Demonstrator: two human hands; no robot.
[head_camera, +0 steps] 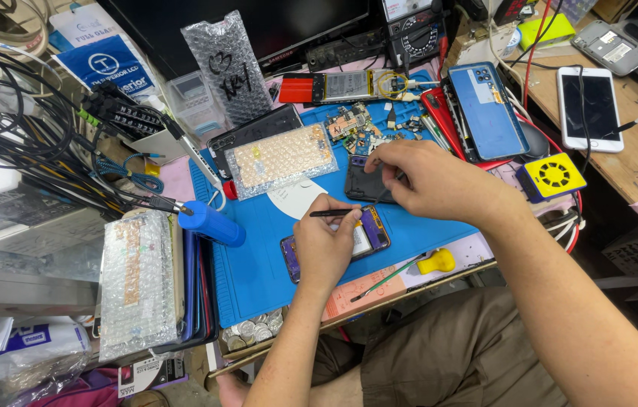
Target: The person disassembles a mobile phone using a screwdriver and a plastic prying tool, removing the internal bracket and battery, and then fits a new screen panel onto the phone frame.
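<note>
The left hand [324, 245] is closed around a pair of black tweezers [334, 213], pinched between thumb and fingers, and rests on an opened purple phone [370, 235] lying near the front edge of the blue work mat [258, 264]. The right hand [424, 177] curls its fingers onto a black phone part [360, 183], gripping it at its right side, toward the middle of the mat. A blue-handled tool [211, 224] lies at the mat's left edge, a yellow-handled screwdriver [409, 269] by the front right corner, and a blue phone back [487, 110] at the far right corner.
</note>
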